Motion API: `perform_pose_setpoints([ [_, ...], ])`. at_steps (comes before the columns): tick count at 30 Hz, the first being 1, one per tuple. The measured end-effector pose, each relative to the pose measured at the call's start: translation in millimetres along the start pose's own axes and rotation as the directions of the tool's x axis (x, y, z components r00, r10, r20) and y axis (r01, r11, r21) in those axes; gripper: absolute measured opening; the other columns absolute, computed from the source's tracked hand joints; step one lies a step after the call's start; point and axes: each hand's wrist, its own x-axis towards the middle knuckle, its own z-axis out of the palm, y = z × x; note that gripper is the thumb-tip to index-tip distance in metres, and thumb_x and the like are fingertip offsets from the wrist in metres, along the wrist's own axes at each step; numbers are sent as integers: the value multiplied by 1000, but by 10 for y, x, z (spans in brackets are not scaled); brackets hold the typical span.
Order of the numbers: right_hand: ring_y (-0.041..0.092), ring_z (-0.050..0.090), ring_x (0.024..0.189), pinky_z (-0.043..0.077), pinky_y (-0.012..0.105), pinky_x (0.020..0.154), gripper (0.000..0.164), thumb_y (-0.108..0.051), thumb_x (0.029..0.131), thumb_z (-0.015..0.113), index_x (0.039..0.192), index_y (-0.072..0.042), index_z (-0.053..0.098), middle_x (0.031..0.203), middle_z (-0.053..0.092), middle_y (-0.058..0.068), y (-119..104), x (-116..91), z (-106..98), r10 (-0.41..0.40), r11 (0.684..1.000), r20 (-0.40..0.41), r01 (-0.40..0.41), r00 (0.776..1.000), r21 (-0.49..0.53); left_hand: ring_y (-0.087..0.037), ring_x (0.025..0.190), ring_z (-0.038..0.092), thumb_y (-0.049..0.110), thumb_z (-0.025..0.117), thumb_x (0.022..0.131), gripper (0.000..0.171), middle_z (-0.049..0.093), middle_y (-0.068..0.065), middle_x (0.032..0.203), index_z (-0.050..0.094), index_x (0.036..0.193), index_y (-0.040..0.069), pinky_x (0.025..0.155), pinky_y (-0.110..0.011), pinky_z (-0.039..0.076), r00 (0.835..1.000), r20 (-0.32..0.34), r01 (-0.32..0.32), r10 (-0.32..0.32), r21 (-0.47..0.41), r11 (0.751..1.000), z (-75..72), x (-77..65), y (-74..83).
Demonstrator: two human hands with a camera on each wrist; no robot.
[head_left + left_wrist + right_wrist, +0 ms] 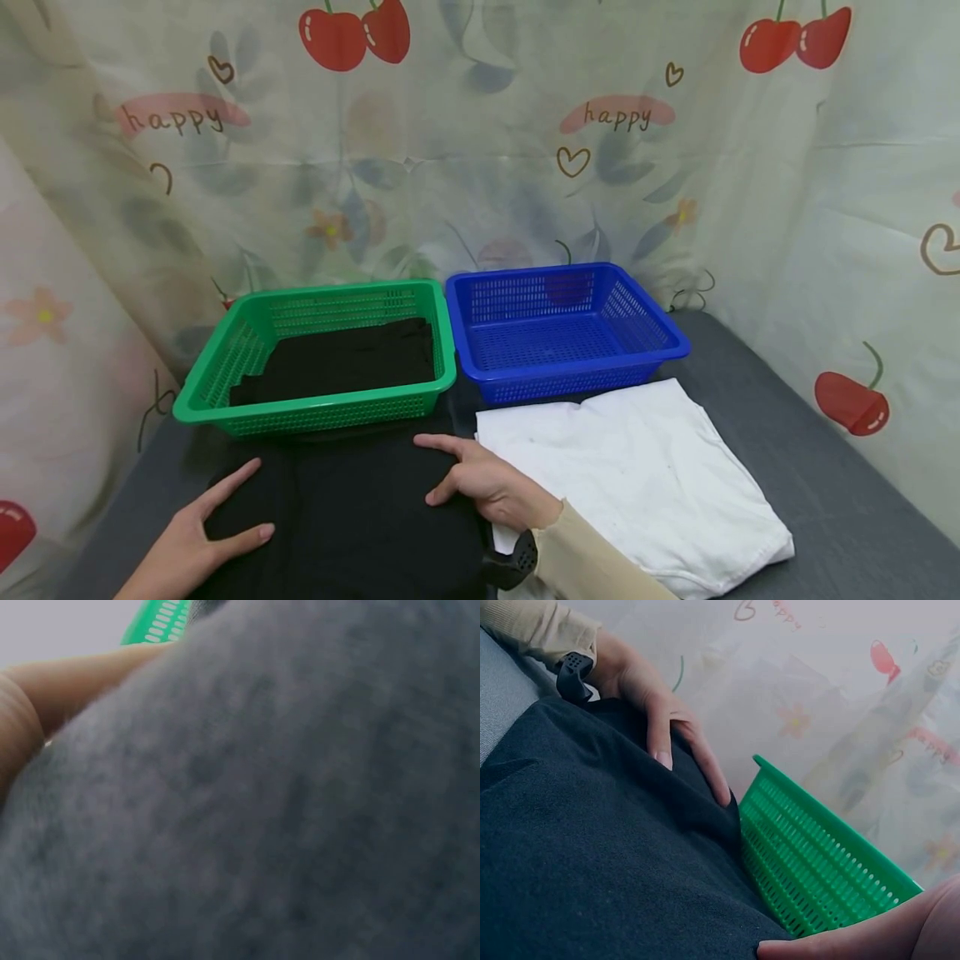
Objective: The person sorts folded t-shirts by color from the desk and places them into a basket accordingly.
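A black folded garment (352, 508) lies in front of the green basket, its kind not shown. My left hand (187, 533) rests at its left side, thumb and index finger spread straight over the cloth. At the opposite side my right hand (487, 483) touches it, index finger stretched out and thumb apart; its other fingers are hidden. In the right wrist view the left hand (656, 701) lies along the garment's (615, 840) far edge, and a right-hand finger (840, 941) touches the near edge. Blurred dark cloth (262, 810) fills most of the left wrist view.
The green basket (333, 407) holds dark folded cloth (352, 358). Beside it stands a blue basket (570, 373) with nothing inside. A white folded garment (630, 483) lies right of the black one on the grey table surface (832, 500). Patterned curtains (465, 125) enclose the table.
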Motion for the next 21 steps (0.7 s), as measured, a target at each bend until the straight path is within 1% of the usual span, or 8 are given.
perform_pose_setpoints([
  [4,28,61,105,52,40,86,79,24,75,61,144,-15,52,124,58,12,-3,-3,0,-2,1000,0,2,1000,-9,-57,132,25,58,68,86,100,15,-34,153,13,160,21,92,-67,37,1000,-8,-8,8,7,1000,-3,-30,41],
  [10,27,62,105,51,40,87,82,25,74,62,144,-16,52,124,59,11,-60,-61,20,-23,1000,11,23,1000,1,-49,129,38,56,70,85,95,26,-28,153,16,159,31,88,-59,42,999,-10,-46,45,-35,998,-10,-131,147],
  [12,27,62,105,51,39,88,82,25,73,62,143,-16,53,124,60,11,-93,-97,39,-37,999,19,37,999,5,-46,129,39,55,71,85,92,29,-24,153,18,158,35,89,-58,43,997,-13,-74,73,-40,996,-10,-181,185],
  [14,27,63,105,51,39,88,82,25,73,62,143,-16,53,125,60,11,-128,-140,58,-49,999,35,48,998,3,-43,129,41,52,71,86,88,30,-20,154,20,157,38,88,-55,44,993,-15,-119,118,-45,992,-15,-236,217],
  [16,26,63,105,52,38,87,82,26,72,63,142,-15,54,125,61,10,-163,-191,73,-62,998,43,62,997,-13,-41,131,38,49,71,88,84,30,-15,155,23,156,40,89,-55,44,985,-27,-172,171,-43,984,-23,-292,255],
  [18,26,63,105,52,38,88,81,26,72,63,141,-16,56,125,61,9,-201,-242,76,-75,997,45,77,996,-31,-39,132,39,47,71,89,81,28,-12,156,24,155,43,88,-51,46,977,-33,-212,210,-49,976,-34,-345,303],
  [21,26,63,106,51,38,88,81,26,72,64,140,-16,57,125,61,9,-272,-328,61,-97,994,53,99,994,-48,-24,130,45,42,73,89,79,30,-6,156,28,153,44,87,-41,49,966,-51,-256,252,-84,963,-53,-431,386],
])
